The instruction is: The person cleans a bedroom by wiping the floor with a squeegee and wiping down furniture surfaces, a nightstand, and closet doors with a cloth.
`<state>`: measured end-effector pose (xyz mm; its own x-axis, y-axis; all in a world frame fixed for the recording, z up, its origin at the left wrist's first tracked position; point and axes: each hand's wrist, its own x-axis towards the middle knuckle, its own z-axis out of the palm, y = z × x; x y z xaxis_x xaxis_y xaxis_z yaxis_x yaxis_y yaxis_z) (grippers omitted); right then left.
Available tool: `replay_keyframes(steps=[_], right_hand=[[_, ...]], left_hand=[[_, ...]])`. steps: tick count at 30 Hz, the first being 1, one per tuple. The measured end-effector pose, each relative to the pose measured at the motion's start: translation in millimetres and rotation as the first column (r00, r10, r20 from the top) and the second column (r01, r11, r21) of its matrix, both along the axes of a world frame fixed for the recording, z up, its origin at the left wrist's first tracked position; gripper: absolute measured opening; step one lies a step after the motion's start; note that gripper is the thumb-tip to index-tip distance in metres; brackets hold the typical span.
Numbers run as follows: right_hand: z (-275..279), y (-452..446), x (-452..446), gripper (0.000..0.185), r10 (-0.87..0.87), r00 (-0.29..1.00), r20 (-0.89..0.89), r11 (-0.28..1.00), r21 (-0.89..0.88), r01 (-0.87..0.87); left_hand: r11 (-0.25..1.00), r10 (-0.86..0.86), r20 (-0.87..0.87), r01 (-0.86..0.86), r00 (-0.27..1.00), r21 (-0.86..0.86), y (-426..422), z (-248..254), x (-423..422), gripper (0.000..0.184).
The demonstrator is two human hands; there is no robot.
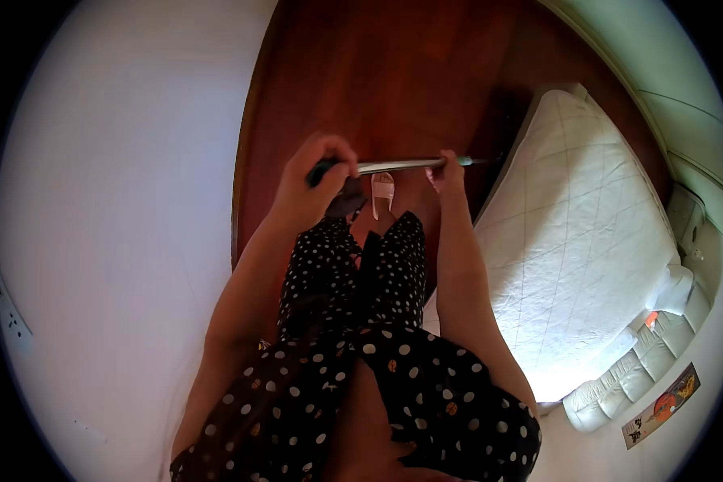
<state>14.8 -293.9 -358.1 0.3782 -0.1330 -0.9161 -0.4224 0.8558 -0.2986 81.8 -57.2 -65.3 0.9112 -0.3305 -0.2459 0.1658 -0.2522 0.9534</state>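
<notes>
My left hand [323, 170] is closed round the dark end of a slim silver rod [398, 165], held level across the front of my body. My right hand [448, 171] grips the same rod further along, thumb side up. Past it, a pale greenish collar and a thin dark tip stick out toward the bed. A dark grey shape [346, 198] shows just below my left hand; I cannot tell whether it belongs to the rod. The rod's exact kind is not clear.
A bed with a white quilted mattress [574, 193] and a padded headboard [610, 390] stands to the right. A white wall [128, 201] runs along the left. Underfoot is reddish-brown wood floor [402, 72], with one foot in a light sandal [383, 189].
</notes>
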Motion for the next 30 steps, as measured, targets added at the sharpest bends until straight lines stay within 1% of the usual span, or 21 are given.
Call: replay_keyframes(steps=[2,5,8,9,11,12,13,14,16,18,20,22,24,25,26,28,30], right_hand=[[-5.5,-33.5,10.5,0.018,-0.048,0.998,0.045,0.997,-0.06,0.051],[-3.7,-26.7,1.8,0.017,-0.041,0.999,0.02,0.999,0.0,0.041],[0.8,10.0,-28.8,0.015,0.001,0.992,-0.125,1.0,0.011,0.001],[6.4,22.1,-33.4,0.015,0.095,0.987,-0.131,0.995,0.046,-0.09],[-15.7,53.2,-35.4,0.016,0.217,0.976,-0.018,0.966,0.149,-0.212],[-20.0,82.9,-46.4,0.016,0.291,0.956,0.033,0.929,0.23,-0.29],[11.6,118.6,-46.3,0.019,0.324,0.941,-0.096,0.929,0.222,-0.297],[53.7,157.1,-43.4,0.023,0.357,0.908,-0.221,0.926,0.212,-0.312],[54.9,197.8,-47.6,0.026,0.404,0.895,-0.188,0.899,0.262,-0.351],[63.5,244.7,-58.8,0.027,0.383,0.908,-0.167,0.909,0.244,-0.338],[92.6,280.8,-62.6,0.024,0.392,0.902,-0.18,0.902,0.27,-0.338],[117.4,299.3,-59.2,0.02,0.517,0.843,-0.148,0.838,0.289,-0.463],[142.5,313.4,-62.2,0.02,0.555,0.831,-0.033,0.783,0.358,-0.509],[144.1,327.3,-63.9,0.022,0.581,0.813,-0.014,0.741,0.421,-0.523],[146.2,341.6,-65.5,0.024,0.606,0.796,0.006,0.696,0.481,-0.533],[155.7,364.6,-60.9,0.026,0.615,0.788,0.009,0.681,0.497,-0.537],[176.3,368.4,-65.1,0.024,0.729,0.683,0.049,0.565,0.519,-0.641]], left_hand=[[0.988,-0.055,-0.07,0.045,0.996,-0.149,-16.2,-19.3,16.9,0.011],[0.998,-0.026,-0.141,0.017,0.99,-0.066,-8.1,-2.0,9.4,0.011],[0.997,0.053,-0.14,-0.059,0.989,-0.041,20.4,-2.1,-43.8,0.012],[0.994,0.111,-0.192,-0.111,0.975,0.01,29.0,8.5,-53.1,0.012],[0.976,0.195,-0.12,-0.18,0.973,0.125,51.4,21.7,-55.2,0.012],[0.949,0.256,-0.093,-0.232,0.962,0.215,66.4,39.2,-63.1,0.013],[0.919,0.337,-0.12,-0.299,0.934,0.255,81.4,62.6,-72.6,0.013],[0.883,0.418,-0.14,-0.364,0.898,0.297,94.5,90.2,-83.4,0.016],[0.908,0.399,-0.195,-0.358,0.896,0.217,123.6,108.4,-74.2,0.04],[0.918,0.356,-0.166,-0.311,0.92,0.246,157.1,127.5,-73.1,0.048],[0.906,0.378,-0.159,-0.328,0.912,0.269,184.7,148.4,-68.6,0.047],[0.838,0.43,-0.015,-0.393,0.903,0.379,190.4,166.5,-76.1,0.051],[0.804,0.438,0.023,-0.404,0.899,0.436,204.2,189.8,-91.4,0.05],[0.805,0.368,0.053,-0.346,0.928,0.482,202.0,202.5,-89.8,0.049],[0.766,0.375,0.061,-0.347,0.925,0.541,194.6,214.1,-86.3,0.047],[0.76,0.315,0.149,-0.343,0.937,0.552,207.6,219.2,-82.6,0.041],[0.72,0.33,0.185,-0.374,0.925,0.584,205.9,237.7,-103.4,0.037]])
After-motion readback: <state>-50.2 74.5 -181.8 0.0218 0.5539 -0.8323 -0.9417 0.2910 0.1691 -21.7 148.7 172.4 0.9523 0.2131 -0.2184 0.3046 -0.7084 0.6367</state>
